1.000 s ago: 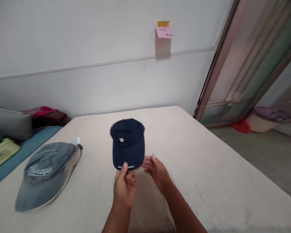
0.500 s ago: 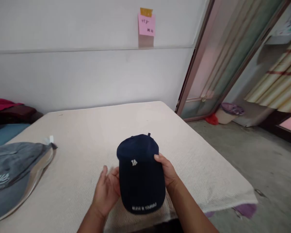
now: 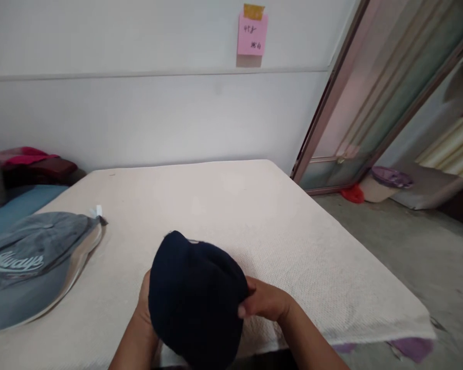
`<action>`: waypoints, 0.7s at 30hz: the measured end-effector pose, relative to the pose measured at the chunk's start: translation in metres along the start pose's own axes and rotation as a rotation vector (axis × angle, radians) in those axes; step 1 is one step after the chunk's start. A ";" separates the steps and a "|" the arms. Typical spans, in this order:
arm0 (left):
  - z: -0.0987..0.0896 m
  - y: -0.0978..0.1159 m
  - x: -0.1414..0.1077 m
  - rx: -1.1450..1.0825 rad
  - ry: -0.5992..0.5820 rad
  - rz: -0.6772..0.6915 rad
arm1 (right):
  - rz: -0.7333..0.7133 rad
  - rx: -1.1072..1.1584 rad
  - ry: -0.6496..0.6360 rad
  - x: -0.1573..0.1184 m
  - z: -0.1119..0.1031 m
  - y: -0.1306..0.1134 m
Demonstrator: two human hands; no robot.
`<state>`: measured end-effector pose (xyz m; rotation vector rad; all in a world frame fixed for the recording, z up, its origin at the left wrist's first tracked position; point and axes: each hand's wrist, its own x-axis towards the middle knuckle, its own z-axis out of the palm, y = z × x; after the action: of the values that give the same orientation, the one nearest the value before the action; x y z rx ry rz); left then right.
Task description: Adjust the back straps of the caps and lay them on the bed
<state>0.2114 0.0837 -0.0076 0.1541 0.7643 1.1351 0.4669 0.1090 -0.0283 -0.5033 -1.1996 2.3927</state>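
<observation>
A navy blue cap (image 3: 196, 300) is held up above the near part of the cream-covered surface (image 3: 200, 200), its front logo and lettering out of sight. At the cap's right edge my right hand (image 3: 265, 300) grips the fabric between thumb and fingers. My left hand (image 3: 144, 300) is at the cap's left side, its fingers mostly hidden behind the cap, so its hold cannot be made out. Off to the left lies a grey cap (image 3: 38, 262) with white lettering and a pale-edged brim.
Dark red and pink items (image 3: 34, 159) and a blue cloth (image 3: 31, 205) are at the back left. A white wall (image 3: 139, 118) with a pink note (image 3: 252, 36) stands behind. A bin (image 3: 381, 185) and red bag (image 3: 353, 193) sit on the floor at right.
The navy cap has turned so its logo and brim lettering no longer show, and it has moved lower and left. My left hand has gone behind it. The view has shifted left.
</observation>
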 end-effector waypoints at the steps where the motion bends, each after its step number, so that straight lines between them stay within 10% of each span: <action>1: 0.003 -0.002 -0.002 -0.006 0.050 -0.042 | -0.037 0.049 -0.003 0.001 0.001 0.000; 7: 0.019 -0.013 -0.016 0.143 0.186 -0.040 | -0.198 0.213 0.118 0.013 0.005 -0.007; 13: 0.015 -0.014 -0.013 0.382 0.071 0.022 | -0.252 0.227 0.219 0.029 0.004 -0.011; 21: 0.001 0.001 0.005 0.236 0.102 0.096 | -0.446 0.308 0.480 0.042 -0.005 -0.016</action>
<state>0.2128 0.0886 -0.0085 0.3358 0.9904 1.1479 0.4367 0.1429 -0.0236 -0.5912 -0.6355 1.8799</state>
